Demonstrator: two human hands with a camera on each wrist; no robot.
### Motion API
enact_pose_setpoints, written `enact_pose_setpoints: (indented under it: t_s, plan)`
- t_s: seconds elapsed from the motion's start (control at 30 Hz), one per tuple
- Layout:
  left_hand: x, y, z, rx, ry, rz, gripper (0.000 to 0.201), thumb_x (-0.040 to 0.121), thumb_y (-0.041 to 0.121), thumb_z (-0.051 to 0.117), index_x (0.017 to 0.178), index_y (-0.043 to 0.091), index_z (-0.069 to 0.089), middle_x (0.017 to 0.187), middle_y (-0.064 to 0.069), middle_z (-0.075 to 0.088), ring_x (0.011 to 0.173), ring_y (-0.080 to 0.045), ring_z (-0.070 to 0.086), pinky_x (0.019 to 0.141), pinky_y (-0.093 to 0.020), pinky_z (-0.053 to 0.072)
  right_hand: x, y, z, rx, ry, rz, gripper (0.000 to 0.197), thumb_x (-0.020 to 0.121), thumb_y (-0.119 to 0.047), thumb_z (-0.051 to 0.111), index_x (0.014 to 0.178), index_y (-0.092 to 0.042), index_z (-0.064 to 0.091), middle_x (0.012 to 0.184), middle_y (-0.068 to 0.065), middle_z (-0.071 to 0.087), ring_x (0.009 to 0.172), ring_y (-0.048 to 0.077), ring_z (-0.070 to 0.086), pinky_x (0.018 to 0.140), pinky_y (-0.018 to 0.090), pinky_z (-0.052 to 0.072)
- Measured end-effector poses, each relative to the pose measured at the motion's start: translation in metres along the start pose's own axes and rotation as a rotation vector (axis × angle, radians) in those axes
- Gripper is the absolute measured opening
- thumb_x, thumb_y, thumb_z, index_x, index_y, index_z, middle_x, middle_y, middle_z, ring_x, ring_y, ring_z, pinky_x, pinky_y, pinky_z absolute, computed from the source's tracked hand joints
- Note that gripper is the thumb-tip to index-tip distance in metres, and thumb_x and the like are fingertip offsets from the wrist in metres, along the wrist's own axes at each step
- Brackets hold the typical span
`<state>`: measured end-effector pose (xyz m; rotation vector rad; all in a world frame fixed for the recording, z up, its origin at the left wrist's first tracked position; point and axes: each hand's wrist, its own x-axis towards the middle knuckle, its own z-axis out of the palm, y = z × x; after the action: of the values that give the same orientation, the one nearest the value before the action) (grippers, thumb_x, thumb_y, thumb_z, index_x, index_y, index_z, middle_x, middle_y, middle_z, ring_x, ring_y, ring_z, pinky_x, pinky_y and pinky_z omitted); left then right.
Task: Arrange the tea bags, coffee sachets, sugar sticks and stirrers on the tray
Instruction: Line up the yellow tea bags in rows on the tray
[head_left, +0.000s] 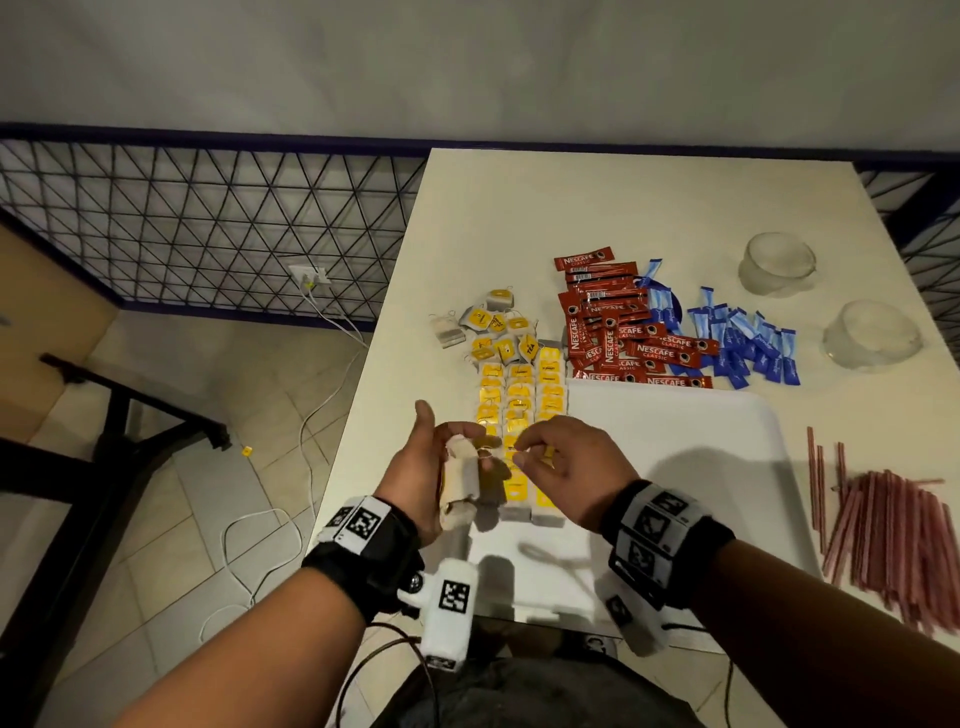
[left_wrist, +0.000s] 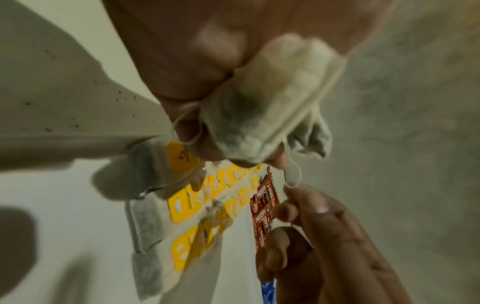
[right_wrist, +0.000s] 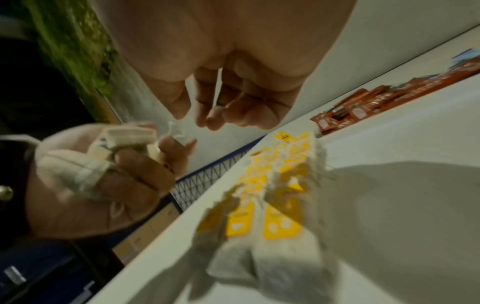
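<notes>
My left hand (head_left: 457, 452) is raised over the tray's left side and grips a small stack of tea bags (head_left: 460, 480), seen close up as tea bags (left_wrist: 272, 98) in the left wrist view and as tea bags (right_wrist: 124, 139) in the right wrist view. My right hand (head_left: 524, 456) is just to the right of it, and its thumb and forefinger pinch a thin string (left_wrist: 293, 179) that runs from that stack. Three rows of yellow-tagged tea bags (head_left: 519, 410) lie along the left side of the white tray (head_left: 675, 467).
Loose tea bags (head_left: 493, 330) lie behind the rows. Red coffee sachets (head_left: 613, 332) and blue sugar sticks (head_left: 737, 343) are heaped behind the tray. Brown stirrers (head_left: 893, 530) lie at its right. Two upturned glass bowls (head_left: 776, 262) stand at the back right. The table's left edge (head_left: 363, 395) is close.
</notes>
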<state>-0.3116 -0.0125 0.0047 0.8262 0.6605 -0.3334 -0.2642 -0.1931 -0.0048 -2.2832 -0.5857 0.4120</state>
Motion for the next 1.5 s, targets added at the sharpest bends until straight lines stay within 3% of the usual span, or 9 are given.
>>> enact_pose_setpoints:
  t_s: [0.13, 0.3, 0.4, 0.53, 0.73, 0.87, 1.17, 1.37, 1.5]
  plan:
    - [0.002, 0.003, -0.003, -0.041, 0.016, -0.024, 0.082, 0.088, 0.075, 0.016, 0.096, 0.008, 0.062, 0.08, -0.019, 0.063, 0.057, -0.027, 0.062, 0.052, -0.029, 0.052, 0.009, -0.028, -0.006, 0.104, -0.015, -0.122, 0.005, 0.087, -0.021, 0.067, 0.09, -0.021, 0.071, 0.082, -0.014, 0.059, 0.073, -0.005, 0.051, 0.065, 0.009, 0.033]
    - [0.007, 0.003, -0.002, -0.103, 0.058, -0.059, 0.077, 0.086, 0.078, 0.022, 0.083, 0.011, 0.061, 0.078, -0.017, 0.058, 0.06, -0.025, 0.058, 0.064, -0.033, 0.046, 0.015, -0.031, -0.005, 0.131, -0.096, -0.289, 0.042, 0.07, -0.019, 0.061, 0.111, -0.027, 0.067, 0.099, -0.004, 0.055, 0.087, -0.013, 0.048, 0.075, 0.003, 0.034]
    - [0.007, 0.004, 0.003, 0.029, 0.126, -0.089, 0.076, 0.085, 0.079, 0.02, 0.09, 0.013, 0.057, 0.081, -0.015, 0.059, 0.076, -0.029, 0.061, 0.055, -0.03, 0.05, 0.014, -0.034, -0.003, 0.105, -0.141, -0.319, 0.045, 0.069, -0.032, 0.069, 0.114, -0.037, 0.063, 0.102, -0.006, 0.052, 0.089, -0.005, 0.05, 0.078, 0.01, 0.037]
    - [0.013, 0.002, 0.006, 0.26, 0.234, -0.039, 0.085, 0.086, 0.079, 0.016, 0.102, 0.01, 0.064, 0.102, -0.017, 0.069, 0.095, -0.03, 0.064, 0.079, -0.044, 0.05, 0.016, -0.04, 0.0, 0.043, -0.142, -0.325, 0.032, 0.075, -0.031, 0.072, 0.106, -0.024, 0.07, 0.099, -0.011, 0.053, 0.084, -0.011, 0.046, 0.076, 0.009, 0.034]
    - [0.017, 0.002, 0.012, 0.127, 0.205, -0.016, 0.083, 0.086, 0.079, 0.02, 0.087, 0.006, 0.06, 0.067, -0.014, 0.055, 0.076, -0.034, 0.061, 0.082, -0.048, 0.048, 0.017, -0.042, -0.005, -0.134, -0.172, -0.281, 0.044, 0.077, -0.039, 0.071, 0.12, -0.037, 0.059, 0.098, -0.014, 0.061, 0.081, 0.001, 0.046, 0.077, 0.022, 0.041]
    - [0.016, 0.002, 0.012, 0.119, 0.172, -0.048, 0.083, 0.085, 0.08, 0.019, 0.089, 0.007, 0.059, 0.072, -0.014, 0.057, 0.075, -0.032, 0.061, 0.083, -0.047, 0.046, 0.018, -0.041, -0.01, -0.166, -0.217, -0.288, 0.042, 0.08, -0.041, 0.07, 0.121, -0.039, 0.061, 0.106, -0.012, 0.064, 0.084, -0.001, 0.046, 0.083, 0.023, 0.044]
    - [0.01, 0.008, 0.018, 0.109, 0.217, -0.063, 0.08, 0.086, 0.079, 0.02, 0.098, 0.009, 0.056, 0.073, -0.014, 0.057, 0.04, -0.019, 0.042, 0.038, -0.017, 0.034, 0.015, -0.04, -0.005, 0.162, -0.015, -0.069, 0.008, 0.088, -0.021, 0.065, 0.088, -0.027, 0.07, 0.074, -0.017, 0.062, 0.065, -0.007, 0.055, 0.067, 0.011, 0.043]
    - [0.002, 0.013, 0.012, 0.192, 0.298, 0.148, 0.042, 0.094, 0.051, 0.051, 0.073, 0.014, 0.045, 0.054, 0.0, 0.046, 0.04, -0.015, 0.032, 0.034, -0.012, 0.022, 0.019, -0.031, -0.012, 0.366, 0.189, 0.2, 0.016, 0.09, -0.03, 0.06, 0.077, -0.026, 0.054, 0.072, -0.002, 0.063, 0.058, 0.022, 0.065, 0.065, 0.046, 0.057]
    - [-0.005, 0.009, 0.021, 0.451, 0.125, 0.335, 0.032, 0.09, 0.039, 0.063, 0.082, 0.008, 0.063, 0.057, 0.001, 0.051, 0.04, -0.012, 0.033, 0.035, -0.014, 0.025, 0.016, -0.036, -0.013, 0.24, 0.184, 0.079, 0.013, 0.09, -0.027, 0.06, 0.078, -0.026, 0.055, 0.064, -0.011, 0.06, 0.052, 0.006, 0.055, 0.056, 0.022, 0.045]
